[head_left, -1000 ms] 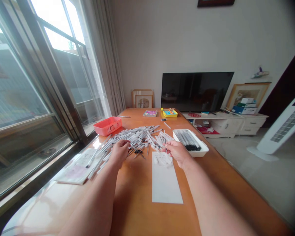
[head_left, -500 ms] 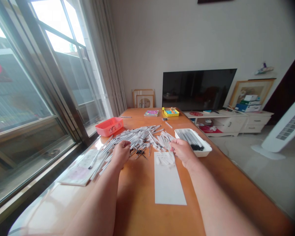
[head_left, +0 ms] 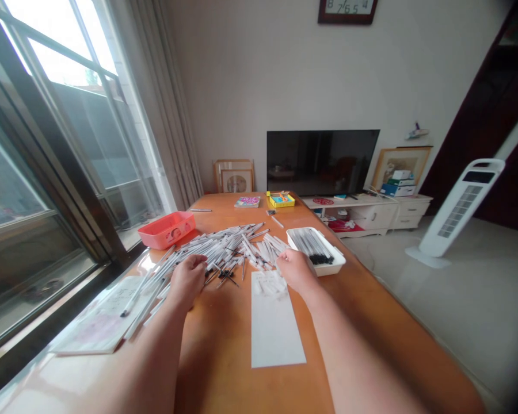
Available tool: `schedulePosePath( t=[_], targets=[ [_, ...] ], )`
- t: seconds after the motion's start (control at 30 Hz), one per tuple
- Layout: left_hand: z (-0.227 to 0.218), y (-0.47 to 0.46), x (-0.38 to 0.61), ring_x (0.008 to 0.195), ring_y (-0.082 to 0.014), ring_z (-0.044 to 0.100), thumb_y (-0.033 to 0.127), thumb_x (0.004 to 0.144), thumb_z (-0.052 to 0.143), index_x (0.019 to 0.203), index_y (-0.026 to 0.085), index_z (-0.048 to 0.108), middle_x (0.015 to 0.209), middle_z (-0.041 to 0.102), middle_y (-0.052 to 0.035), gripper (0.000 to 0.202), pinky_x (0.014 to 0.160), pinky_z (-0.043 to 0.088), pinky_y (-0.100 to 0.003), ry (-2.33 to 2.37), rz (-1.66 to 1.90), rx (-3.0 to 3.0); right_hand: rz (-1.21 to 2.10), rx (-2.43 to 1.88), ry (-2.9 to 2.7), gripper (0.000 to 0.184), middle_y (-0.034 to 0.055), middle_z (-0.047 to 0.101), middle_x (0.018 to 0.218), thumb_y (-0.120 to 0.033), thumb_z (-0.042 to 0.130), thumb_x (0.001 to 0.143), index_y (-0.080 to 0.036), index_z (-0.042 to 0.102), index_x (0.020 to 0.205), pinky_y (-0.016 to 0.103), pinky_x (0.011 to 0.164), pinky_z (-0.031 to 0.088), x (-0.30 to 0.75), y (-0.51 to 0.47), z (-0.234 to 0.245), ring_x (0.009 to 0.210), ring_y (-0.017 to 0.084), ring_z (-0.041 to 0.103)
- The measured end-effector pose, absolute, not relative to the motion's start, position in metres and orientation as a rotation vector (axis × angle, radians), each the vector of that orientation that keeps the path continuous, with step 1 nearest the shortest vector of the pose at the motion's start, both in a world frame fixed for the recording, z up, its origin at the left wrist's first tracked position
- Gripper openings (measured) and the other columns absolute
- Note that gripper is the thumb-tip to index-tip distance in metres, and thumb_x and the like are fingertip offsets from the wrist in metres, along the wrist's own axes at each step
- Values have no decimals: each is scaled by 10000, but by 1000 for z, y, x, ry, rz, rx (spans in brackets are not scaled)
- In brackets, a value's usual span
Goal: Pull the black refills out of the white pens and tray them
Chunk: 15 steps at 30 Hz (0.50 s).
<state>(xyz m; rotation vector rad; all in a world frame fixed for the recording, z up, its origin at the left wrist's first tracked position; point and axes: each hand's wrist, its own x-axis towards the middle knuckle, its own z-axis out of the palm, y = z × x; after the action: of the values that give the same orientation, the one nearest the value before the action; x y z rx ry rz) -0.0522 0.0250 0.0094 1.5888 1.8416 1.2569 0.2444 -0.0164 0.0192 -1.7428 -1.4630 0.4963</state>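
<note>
White pens lie heaped on the worktop, the left hand and right hand at the heap's near edge, fingers curled (gripping a pen or not, I cannot tell), the right beside a white tray.

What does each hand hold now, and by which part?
It cannot be told: the left hand and right hand curl at white pens, fingers hiding any hold.

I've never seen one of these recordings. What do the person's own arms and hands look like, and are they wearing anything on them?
The left arm and right arm are bare, with no sleeves in view. The left hand and right hand wear no gloves, and no watch or bracelet shows.
</note>
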Motion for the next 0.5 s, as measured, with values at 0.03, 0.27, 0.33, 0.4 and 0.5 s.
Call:
schedulePosePath(
  t=[0.03,0.27,0.33,0.4,0.5],
  targets=[
    [11,24,-52,696,-223,623,309,696,611,975,206,739,894,750,-79,324,642,432,-309,1847,1256,1592,424,-1832,-1485,141,26,698,694,-306,580,765,-236,694,718,269,559,293,244,-17,21,643,170,578],
    [20,19,-49,675,-234,617,345,725,611,975,208,738,769,715,-49,312,649,420,-320,1880,1210,1592,233,-2157,-1598,179,123,753,882,-273,562,824,-228,735,816,306,618,353,243,-17,24,814,252,678],
    [20,19,-49,730,-241,634,354,741,611,966,214,736,822,730,-55,293,683,424,-323,1880,1222,1623,227,-2191,-1629,175,138,754,885,-267,574,823,-215,741,828,308,627,364,243,-15,22,822,258,689],
    [19,19,-49,750,-244,641,369,752,614,966,221,736,854,739,-58,287,690,423,-324,1882,1223,1633,220,-2208,-1662,175,145,753,870,-253,577,819,-208,746,825,308,620,362,242,-14,20,812,263,694],
    [15,22,-51,724,-239,639,387,754,621,978,230,738,862,745,-55,298,672,421,-322,1887,1225,1619,230,-2177,-1705,190,130,750,836,-237,560,816,-217,749,822,305,586,340,239,-16,21,766,257,689]
  ],
)
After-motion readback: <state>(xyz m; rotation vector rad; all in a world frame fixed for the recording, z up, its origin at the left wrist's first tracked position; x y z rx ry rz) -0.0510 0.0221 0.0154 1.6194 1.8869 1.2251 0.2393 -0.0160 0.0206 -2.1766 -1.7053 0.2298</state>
